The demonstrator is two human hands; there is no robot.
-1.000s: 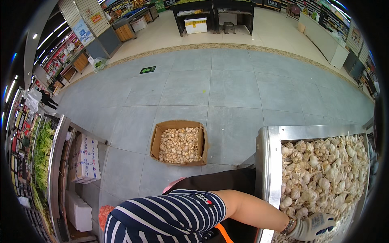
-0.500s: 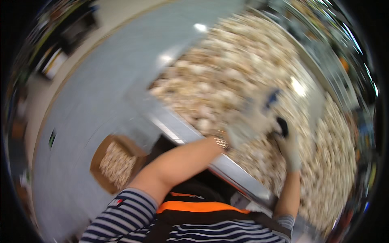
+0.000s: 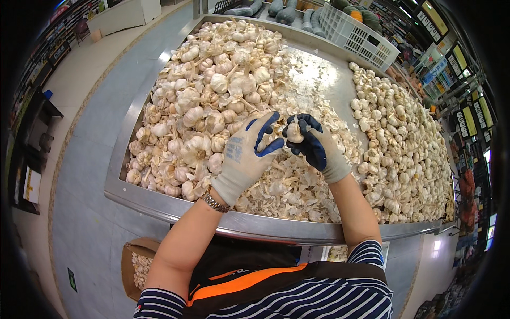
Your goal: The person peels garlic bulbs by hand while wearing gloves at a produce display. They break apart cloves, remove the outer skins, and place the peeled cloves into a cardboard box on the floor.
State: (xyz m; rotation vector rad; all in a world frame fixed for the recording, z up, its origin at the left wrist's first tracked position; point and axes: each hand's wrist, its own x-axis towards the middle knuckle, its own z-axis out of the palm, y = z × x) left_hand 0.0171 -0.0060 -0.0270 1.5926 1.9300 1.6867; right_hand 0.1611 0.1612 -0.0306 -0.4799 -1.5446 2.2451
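Both my hands wear white work gloves with dark blue coating on the fingers and palms. A garlic bulb (image 3: pixel 294 133) sits in the grip of my right hand (image 3: pixel 314 144), above a heap of loose garlic skins (image 3: pixel 289 189). Just left of it is my left hand (image 3: pixel 254 144), its thumb and fingers apart and nothing visible between them. Garlic bulbs with papery skins form a big pile (image 3: pixel 199 114) on the left side of the metal display table (image 3: pixel 255 226). Cleaner-looking bulbs make another pile (image 3: pixel 396 143) on the right.
A cardboard box (image 3: pixel 129 266) of garlic stands on the floor at lower left. At the table's far edge are a white plastic crate (image 3: pixel 353 34) and long grey-green gourds (image 3: pixel 287 13). Store shelves and hanging signs (image 3: pixel 433 24) line the right. The table has a raised metal rim.
My view has turned and sharpened from a blur. My hands have come up in front of me, close together, and the garlic bulb now shows in my right hand.
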